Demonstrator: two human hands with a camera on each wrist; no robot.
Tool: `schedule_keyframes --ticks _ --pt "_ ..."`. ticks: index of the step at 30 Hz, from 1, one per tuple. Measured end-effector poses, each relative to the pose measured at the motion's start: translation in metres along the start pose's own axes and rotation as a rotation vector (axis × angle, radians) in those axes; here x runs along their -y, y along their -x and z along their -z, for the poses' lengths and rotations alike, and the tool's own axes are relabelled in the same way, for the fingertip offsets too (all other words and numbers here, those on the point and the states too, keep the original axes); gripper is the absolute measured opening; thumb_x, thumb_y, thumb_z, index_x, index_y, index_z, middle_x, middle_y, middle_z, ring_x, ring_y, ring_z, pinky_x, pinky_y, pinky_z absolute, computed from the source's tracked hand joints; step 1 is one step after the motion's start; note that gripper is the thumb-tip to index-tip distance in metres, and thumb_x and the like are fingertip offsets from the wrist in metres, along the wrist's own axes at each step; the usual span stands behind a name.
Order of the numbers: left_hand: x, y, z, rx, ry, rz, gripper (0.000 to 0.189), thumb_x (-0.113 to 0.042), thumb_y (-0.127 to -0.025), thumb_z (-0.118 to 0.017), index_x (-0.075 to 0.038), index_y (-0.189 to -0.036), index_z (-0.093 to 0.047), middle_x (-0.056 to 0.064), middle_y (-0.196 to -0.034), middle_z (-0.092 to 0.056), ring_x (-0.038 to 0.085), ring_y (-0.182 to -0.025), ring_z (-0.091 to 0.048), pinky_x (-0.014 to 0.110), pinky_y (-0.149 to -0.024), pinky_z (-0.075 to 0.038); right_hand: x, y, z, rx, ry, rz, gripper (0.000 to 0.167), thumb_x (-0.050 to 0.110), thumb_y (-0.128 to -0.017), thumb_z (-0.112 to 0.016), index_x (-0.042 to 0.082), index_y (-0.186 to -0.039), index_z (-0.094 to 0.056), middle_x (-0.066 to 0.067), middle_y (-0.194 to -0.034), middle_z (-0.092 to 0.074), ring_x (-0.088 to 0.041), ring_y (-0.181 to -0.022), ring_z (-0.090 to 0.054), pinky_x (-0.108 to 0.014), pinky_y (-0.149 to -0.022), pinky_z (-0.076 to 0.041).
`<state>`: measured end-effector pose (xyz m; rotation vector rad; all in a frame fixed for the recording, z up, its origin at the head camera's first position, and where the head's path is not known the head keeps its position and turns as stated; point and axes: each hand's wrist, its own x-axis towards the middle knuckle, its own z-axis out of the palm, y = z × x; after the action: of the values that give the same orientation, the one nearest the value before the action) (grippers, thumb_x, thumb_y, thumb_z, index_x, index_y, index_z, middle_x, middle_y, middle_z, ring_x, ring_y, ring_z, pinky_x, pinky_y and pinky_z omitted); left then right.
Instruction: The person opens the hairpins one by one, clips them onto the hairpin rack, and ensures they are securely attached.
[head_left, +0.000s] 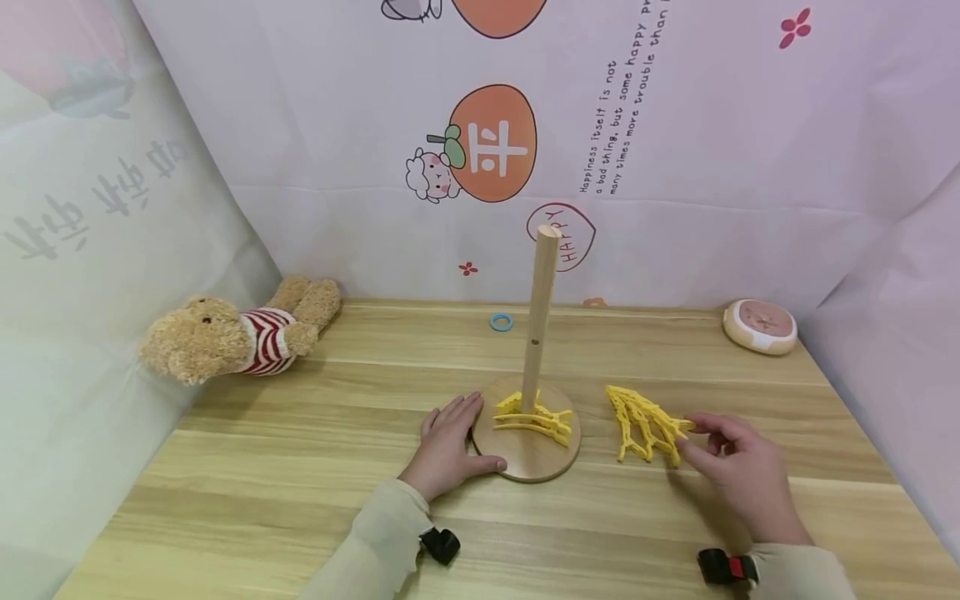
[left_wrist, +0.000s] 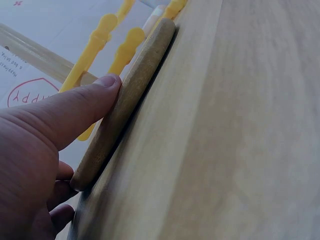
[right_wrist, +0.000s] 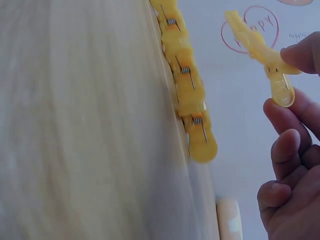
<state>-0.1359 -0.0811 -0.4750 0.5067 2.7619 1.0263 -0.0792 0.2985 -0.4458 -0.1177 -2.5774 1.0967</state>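
Observation:
My left hand point(head_left: 450, 446) holds the rim of a wooden stand's round base point(head_left: 532, 468), thumb point(left_wrist: 85, 102) at the front edge and fingers along the left side. From the base rises an upright wooden post point(head_left: 542, 325). Several yellow clothespins point(head_left: 534, 423) lie on the base around the post's foot. To the right of the stand, my right hand point(head_left: 742, 467) pinches the handle end of a yellow clothespin point(right_wrist: 282, 90) between thumb and fingers. More yellow clothespins point(head_left: 633, 417) sit in a slanting row just left of that hand, their springs showing in the right wrist view.
Behind the post lies a small blue ring point(head_left: 501, 322). A plush bear point(head_left: 247, 337) in a striped top lies at the back left. In the back right corner is a rounded white and tan device point(head_left: 761, 327). Printed cloth point(head_left: 337, 167) stands along the table's back and sides.

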Motion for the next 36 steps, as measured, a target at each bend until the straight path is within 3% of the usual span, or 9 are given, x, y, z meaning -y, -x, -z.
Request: schedule_keyframes --ticks 5,20,36 --pt "0.000 0.000 0.001 0.004 -0.003 0.003 0.105 -0.054 -0.076 -0.083 -0.007 -0.157 -0.034 0.008 -0.162 -0.031 0.031 -0.152 -0.020 0.056 -0.120 -0.005 0.004 -0.001 -0.004 -0.005 0.008 0.030 0.025 0.015 -0.082 -0.084 0.007 -0.105 -0.075 -0.001 -0.086 -0.062 -0.004 -0.070 -0.048 -0.019 -0.049 -0.039" --pt "0.002 0.000 -0.002 0.002 -0.011 0.013 0.106 -0.054 -0.076 -0.083 -0.009 -0.157 -0.033 0.006 -0.163 -0.031 0.029 -0.152 -0.020 0.054 -0.121 -0.004 0.027 -0.002 -0.020 0.043 -0.077 0.161 0.022 0.007 -0.078 -0.085 0.009 -0.098 -0.077 -0.006 -0.080 -0.060 -0.007 -0.066 -0.048 -0.020 -0.050 -0.038" --pt "0.001 0.000 -0.001 0.001 -0.010 0.010 0.105 -0.054 -0.076 -0.082 -0.009 -0.157 -0.033 0.006 -0.163 -0.031 0.029 -0.152 -0.020 0.055 -0.120 -0.005 0.051 -0.006 -0.042 0.137 -0.097 0.222 0.021 0.010 -0.080 -0.085 0.012 -0.100 -0.076 -0.004 -0.076 -0.057 -0.009 -0.066 -0.048 -0.022 -0.053 -0.040"
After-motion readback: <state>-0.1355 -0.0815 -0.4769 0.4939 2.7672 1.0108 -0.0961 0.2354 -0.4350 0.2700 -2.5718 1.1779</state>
